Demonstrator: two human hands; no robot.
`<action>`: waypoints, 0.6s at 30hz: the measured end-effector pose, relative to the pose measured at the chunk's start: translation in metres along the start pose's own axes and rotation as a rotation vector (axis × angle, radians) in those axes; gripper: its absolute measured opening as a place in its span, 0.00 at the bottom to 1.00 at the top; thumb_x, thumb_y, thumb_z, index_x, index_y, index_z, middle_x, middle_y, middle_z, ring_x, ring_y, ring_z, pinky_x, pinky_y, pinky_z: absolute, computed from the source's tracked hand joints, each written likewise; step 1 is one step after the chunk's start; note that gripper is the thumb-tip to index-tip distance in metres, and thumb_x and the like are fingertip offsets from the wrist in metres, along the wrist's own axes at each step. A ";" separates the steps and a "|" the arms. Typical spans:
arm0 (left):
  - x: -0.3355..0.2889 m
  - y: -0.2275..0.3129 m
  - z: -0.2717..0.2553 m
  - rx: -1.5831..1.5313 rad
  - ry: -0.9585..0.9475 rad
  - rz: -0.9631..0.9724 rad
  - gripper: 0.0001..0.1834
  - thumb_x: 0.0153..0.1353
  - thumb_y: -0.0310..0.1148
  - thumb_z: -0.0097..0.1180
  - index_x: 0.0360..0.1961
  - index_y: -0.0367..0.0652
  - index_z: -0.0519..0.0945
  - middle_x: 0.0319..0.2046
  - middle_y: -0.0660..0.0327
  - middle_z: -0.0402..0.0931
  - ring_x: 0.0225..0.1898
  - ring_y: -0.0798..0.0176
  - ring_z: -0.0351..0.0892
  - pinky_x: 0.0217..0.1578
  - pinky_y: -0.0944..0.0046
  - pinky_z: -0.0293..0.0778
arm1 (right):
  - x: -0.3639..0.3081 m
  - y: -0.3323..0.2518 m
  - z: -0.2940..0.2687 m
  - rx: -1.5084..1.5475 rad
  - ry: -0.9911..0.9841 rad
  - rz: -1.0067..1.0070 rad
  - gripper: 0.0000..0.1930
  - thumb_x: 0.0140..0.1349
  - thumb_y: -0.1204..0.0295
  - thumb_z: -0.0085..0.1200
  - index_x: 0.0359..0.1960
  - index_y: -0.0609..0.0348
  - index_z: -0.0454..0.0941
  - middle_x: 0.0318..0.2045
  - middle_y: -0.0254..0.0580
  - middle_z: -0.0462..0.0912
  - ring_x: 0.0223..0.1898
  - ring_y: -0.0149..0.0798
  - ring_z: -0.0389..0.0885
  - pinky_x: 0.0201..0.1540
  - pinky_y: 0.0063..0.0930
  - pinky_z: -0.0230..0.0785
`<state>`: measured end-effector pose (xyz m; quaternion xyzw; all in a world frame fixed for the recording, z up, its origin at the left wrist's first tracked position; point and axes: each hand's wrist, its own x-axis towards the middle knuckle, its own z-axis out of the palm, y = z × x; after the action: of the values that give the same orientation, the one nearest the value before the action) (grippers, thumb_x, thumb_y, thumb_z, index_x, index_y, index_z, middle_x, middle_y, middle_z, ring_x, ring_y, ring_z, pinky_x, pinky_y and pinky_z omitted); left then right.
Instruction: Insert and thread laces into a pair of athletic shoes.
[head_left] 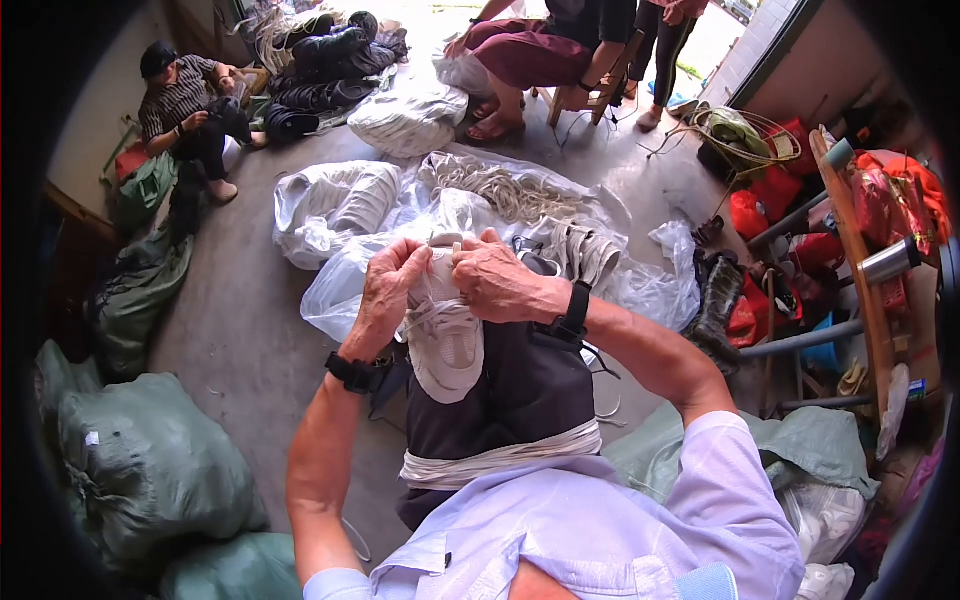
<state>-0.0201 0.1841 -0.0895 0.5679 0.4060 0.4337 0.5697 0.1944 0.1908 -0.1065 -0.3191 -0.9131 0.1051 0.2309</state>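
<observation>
A white lace-up sneaker [447,350] rests on my dark-clad lap, its toe pointing toward me and laces threaded across its front. At the top of the lacing, my left hand [388,288] pinches with thumb and forefinger at a lace on the sneaker's left side. Close beside it, my right hand [503,281] is closed with a pale shoelace end between thumb and finger; its other fingers are curled in. A bundle of white shoelaces [505,457] lies across my thighs. Black bands circle both wrists.
Ahead on the floor lie clear plastic bags of white shoes [345,200] and a heap of beige laces [500,187]. Green sacks [150,460] stand at left. A wooden rack [855,280] with red bags is at right. Other people sit at the back and far left.
</observation>
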 end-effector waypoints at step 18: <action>0.006 -0.012 -0.008 -0.095 0.009 -0.037 0.11 0.76 0.37 0.55 0.37 0.43 0.81 0.30 0.73 0.76 0.34 0.78 0.69 0.40 0.74 0.64 | -0.005 -0.016 0.003 -0.090 0.176 0.091 0.03 0.50 0.75 0.62 0.24 0.54 0.79 0.41 0.38 0.77 0.49 0.46 0.71 0.54 0.48 0.58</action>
<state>-0.0255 0.1924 -0.1018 0.5307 0.3981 0.4444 0.6019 0.1879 0.1748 -0.1050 -0.3783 -0.8777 0.0458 0.2906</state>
